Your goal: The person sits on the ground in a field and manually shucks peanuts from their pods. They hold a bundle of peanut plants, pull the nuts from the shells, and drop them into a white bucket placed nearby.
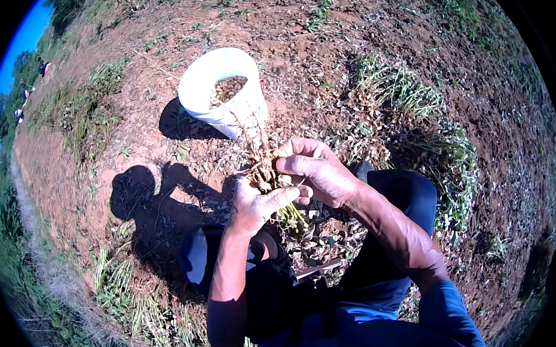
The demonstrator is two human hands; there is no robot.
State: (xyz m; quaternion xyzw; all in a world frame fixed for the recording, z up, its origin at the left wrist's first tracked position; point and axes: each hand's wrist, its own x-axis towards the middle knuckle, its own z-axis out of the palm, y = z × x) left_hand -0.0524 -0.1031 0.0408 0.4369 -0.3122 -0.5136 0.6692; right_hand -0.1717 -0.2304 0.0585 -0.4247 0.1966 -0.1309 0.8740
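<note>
My left hand (260, 203) is closed around the stems of an uprooted peanut plant (262, 170), its roots and pods pointing up and away from me. At the right side of the root cluster, my right hand (317, 172) has thumb and forefinger pinched on it; whether a pod is between them cannot be told. Green stems show below the hands. Just beyond the roots stands a white plastic bucket (254, 100), partly filled with peanuts in their shells (227, 90).
Heaps of pulled plants lie at the right (459, 180), upper right (400, 88) and lower left (155, 314). My bent knees flank the hands over reddish soil with dry leaves. A wooden piece (319, 269) lies between my legs. Small, unclear figures appear far left.
</note>
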